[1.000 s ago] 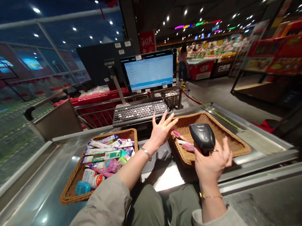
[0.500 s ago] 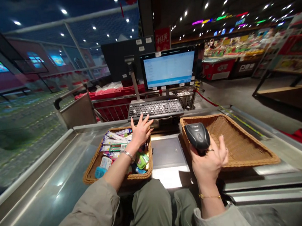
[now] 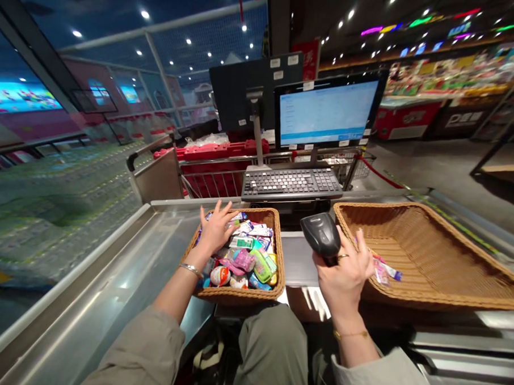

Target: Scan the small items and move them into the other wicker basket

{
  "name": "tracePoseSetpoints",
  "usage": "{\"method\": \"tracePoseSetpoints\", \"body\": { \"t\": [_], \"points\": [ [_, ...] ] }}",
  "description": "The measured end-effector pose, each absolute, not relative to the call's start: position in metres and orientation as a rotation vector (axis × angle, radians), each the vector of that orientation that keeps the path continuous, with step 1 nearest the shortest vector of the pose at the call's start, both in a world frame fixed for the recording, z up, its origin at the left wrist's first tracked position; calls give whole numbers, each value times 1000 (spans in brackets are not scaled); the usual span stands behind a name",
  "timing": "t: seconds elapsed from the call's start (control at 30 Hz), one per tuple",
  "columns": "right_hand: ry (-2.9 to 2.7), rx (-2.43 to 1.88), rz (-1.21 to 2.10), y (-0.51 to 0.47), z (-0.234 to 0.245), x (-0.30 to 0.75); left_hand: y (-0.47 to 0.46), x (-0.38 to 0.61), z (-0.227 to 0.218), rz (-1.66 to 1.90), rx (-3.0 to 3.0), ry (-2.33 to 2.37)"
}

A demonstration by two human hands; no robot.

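Left hand (image 3: 215, 230) is open, fingers spread, palm down right over a heaped wicker basket (image 3: 239, 294), fingertips at the top of the pile; can't tell if it has hold of anything, no clear grip showing. Right hand (image 3: 342, 278) is curled round a black handheld barcode scanner (image 3: 322, 235), holding it up just above the steel desk (image 3: 109, 265), between the two baskets. The pile is mixed small packaged goods: a red-and-white egg-shaped capsule (image 3: 220, 276), a green plastic pack (image 3: 262, 265), and a pink-wrapped packet (image 3: 244, 260). The second wicker basket (image 3: 431, 302), on the right, holds only a small bunch of pink-and-white wrappers (image 3: 381, 272) near its left side. So the bulk sits on the left and very little on the right. With the scanner already in the right hand, the next move calls for left fingers closing on one item from the pile. Behind are a black keyboard (image 3: 292, 184) and a monitor (image 3: 326, 111) showing a pale blue screen, its text too small to read. Brands and labels on the packets can't be read either; the scanner shows no legible marking. A red sign (image 3: 309, 58) is also unreadable at this angle.
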State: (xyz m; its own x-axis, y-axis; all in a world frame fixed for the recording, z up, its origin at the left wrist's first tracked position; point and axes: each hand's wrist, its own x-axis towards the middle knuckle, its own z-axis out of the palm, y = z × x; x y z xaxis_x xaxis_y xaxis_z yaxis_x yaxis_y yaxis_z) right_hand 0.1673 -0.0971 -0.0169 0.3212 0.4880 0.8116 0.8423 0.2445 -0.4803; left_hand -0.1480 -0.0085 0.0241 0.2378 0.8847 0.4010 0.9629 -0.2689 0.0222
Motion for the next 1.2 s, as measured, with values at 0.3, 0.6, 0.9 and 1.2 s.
{"method": "tracePoseSetpoints", "body": {
  "t": [0.3,0.6,0.9,1.2],
  "points": [
    [-1379,-1390,-350,-97,-22,153,-37,-193,20,-203,-2454,-1891],
    [-1400,-1413,-320,-97,-23,146,-25,-195,11,-244,-2509,-1856],
    [-1403,-1409,-287,-97,-22,145,-22,-189,17,-342,-2451,-1710],
    [-1407,-1408,-291,-98,-22,146,-21,-150,28,-560,-2267,-1674]
  ]
}}
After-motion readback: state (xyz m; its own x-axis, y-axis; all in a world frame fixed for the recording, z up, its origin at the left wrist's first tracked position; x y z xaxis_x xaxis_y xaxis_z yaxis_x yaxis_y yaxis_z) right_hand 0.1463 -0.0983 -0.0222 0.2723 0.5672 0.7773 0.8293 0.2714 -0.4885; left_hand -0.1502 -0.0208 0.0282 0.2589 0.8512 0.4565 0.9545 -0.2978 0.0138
